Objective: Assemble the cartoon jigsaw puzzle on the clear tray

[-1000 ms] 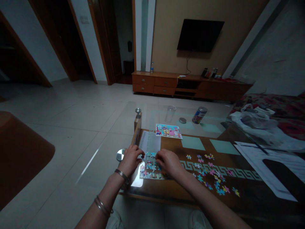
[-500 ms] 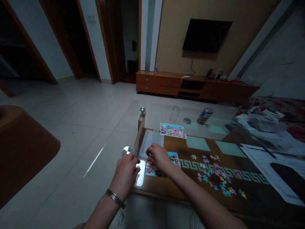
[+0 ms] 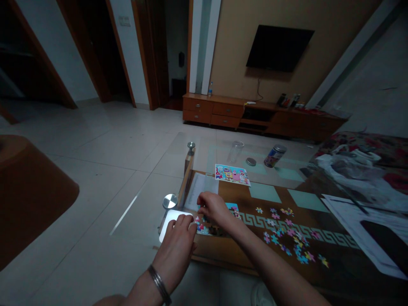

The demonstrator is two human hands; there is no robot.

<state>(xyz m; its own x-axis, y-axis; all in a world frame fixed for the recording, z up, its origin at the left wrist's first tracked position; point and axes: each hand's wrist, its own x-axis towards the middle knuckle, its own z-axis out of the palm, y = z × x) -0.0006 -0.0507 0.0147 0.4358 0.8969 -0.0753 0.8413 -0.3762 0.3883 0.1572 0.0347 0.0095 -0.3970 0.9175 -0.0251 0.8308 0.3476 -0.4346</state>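
Observation:
A partly assembled jigsaw puzzle (image 3: pixel 204 228) lies on the glass table near its left end, its middle covered by my right hand (image 3: pixel 214 208). That hand is closed, fingers bent down over the puzzle; what it pinches, if anything, is hidden. My left hand (image 3: pixel 181 234), with a metal bracelet on its wrist, is open. Its fingers reach over a bright white rounded rectangle (image 3: pixel 168 221) beside the puzzle. Loose puzzle pieces (image 3: pixel 290 232) are scattered to the right. Beyond the puzzle lies a colourful cartoon picture card (image 3: pixel 233 174).
Farther back on the glass stand a clear jar (image 3: pixel 236 151) and a printed can (image 3: pixel 274 156), with a round lid (image 3: pixel 250 161) between them. At right are papers (image 3: pixel 363 229), a dark flat object (image 3: pixel 387 240) and plastic bags (image 3: pixel 353 170). A brown stool-like shape (image 3: pixel 35 199) is at left.
My left hand has moved nearer to me and slightly right, its fingers now lower, and more of the white rectangle shows. My right hand has hardly moved over the puzzle.

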